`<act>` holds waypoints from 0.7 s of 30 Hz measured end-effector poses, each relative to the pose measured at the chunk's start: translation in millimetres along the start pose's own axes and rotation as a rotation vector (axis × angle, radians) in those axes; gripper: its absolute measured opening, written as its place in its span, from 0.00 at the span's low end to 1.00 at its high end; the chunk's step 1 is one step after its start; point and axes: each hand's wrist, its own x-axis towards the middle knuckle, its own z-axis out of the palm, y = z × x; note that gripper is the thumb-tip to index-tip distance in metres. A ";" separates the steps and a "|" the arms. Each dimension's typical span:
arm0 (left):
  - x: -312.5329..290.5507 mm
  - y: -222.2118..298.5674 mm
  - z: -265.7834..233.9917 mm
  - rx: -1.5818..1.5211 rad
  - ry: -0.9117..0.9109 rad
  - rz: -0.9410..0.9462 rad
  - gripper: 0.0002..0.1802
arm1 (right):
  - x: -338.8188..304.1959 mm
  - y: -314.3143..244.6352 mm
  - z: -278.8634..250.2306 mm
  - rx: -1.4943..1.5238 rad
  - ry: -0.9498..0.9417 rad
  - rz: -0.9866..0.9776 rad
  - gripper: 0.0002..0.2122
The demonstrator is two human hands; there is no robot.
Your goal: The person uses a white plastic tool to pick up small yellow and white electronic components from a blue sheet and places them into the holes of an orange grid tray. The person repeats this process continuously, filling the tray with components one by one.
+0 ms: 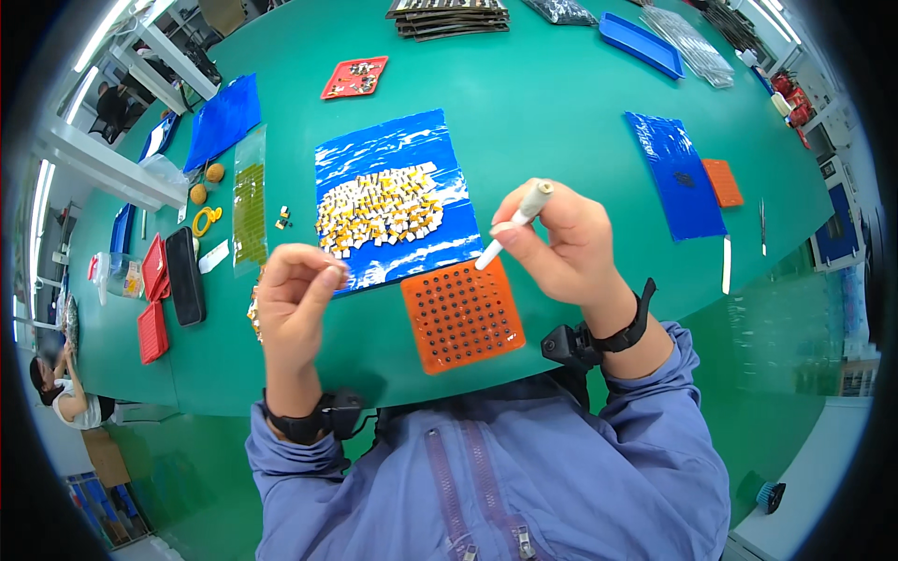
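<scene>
- The person's right hand [569, 245] gripped a white pen-like tool [532, 202] between thumb and fingers, its tip pointing down at the far right corner of an orange tray [485, 358]; whether it touched could not be told.
- The left hand [295, 294] was raised beside the near left corner of a blue sheet [374, 145], thumb and fingertips drawn together; whether they gripped anything small could not be told.
- The orange tray lay close to the near edge of the tabletop [552, 103], with rows of dark round pieces [465, 313] on it.
- Just beyond that tray lay the blue sheet, carrying many small white and yellow pieces [382, 210], crowded toward its middle.
- Farther off, nearer the tabletop's far edge, stood a red tray [378, 66] with small parts in it.
- Toward the tabletop's right edge, a blue-wrapped slab [689, 208] lay just beside another, smaller orange holder [723, 183].
- Toward the left edge lay a long black tray [185, 276].
- A dark stack [449, 21] sat by the far edge.
</scene>
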 end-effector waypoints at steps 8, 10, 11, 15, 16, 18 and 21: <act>-9.5 22.2 -71.9 1.109 0.020 0.100 0.05 | -0.5 0.8 9.6 -0.183 -0.104 -0.056 0.10; -9.6 24.8 -82.1 1.227 -0.025 0.053 0.05 | 0.2 -0.7 10.4 -0.209 -0.111 -0.049 0.10; -8.7 25.1 -85.6 1.285 -0.048 0.028 0.05 | 0.3 -1.8 9.8 -0.222 -0.115 -0.046 0.10; 1.1 18.9 -76.9 1.339 -0.212 0.081 0.07 | 1.0 -4.7 5.2 -0.197 -0.098 -0.062 0.10; 6.2 19.5 -66.5 1.273 -0.252 0.018 0.08 | -0.3 -2.9 3.3 -0.161 -0.067 -0.055 0.10; 18.9 10.2 -54.5 1.218 -0.344 0.085 0.08 | -3.7 2.5 2.2 -0.043 0.019 -0.053 0.09; 36.2 -12.9 -45.5 1.173 -0.395 0.119 0.08 | -4.7 2.6 0.3 -0.001 0.047 -0.023 0.08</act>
